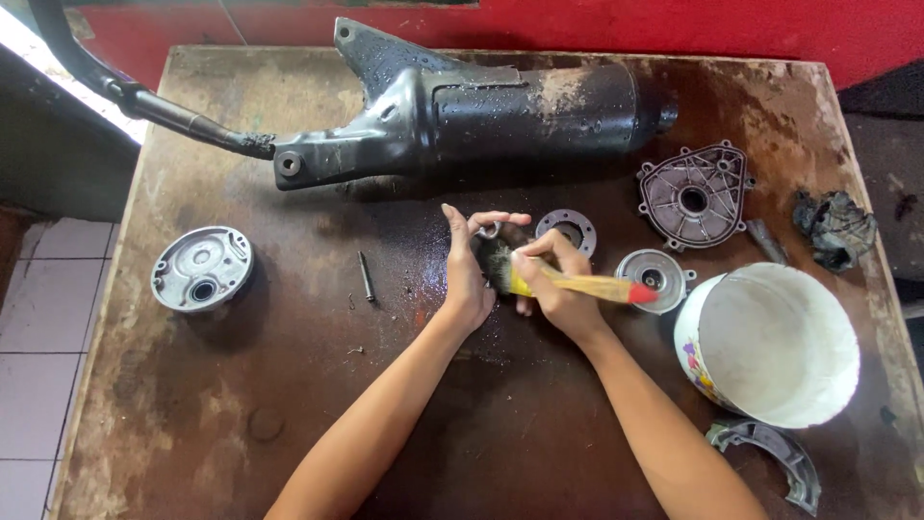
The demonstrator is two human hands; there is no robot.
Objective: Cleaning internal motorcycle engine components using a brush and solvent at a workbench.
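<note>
Fingers of our left hand curl around a small ring-shaped metal part, pinching it above the wet, stained table. Our right hand grips a yellow-handled paintbrush, fingers closed on the handle, bristles against the part. Just behind lies a black exhaust muffler; a white bucket stands to our right.

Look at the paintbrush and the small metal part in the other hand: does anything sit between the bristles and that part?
Nothing visible does. The right hand holds the paintbrush with its dark bristles right up against the small metal part in the left hand. The flat ring and round cover lie off to the side on the table.
</note>
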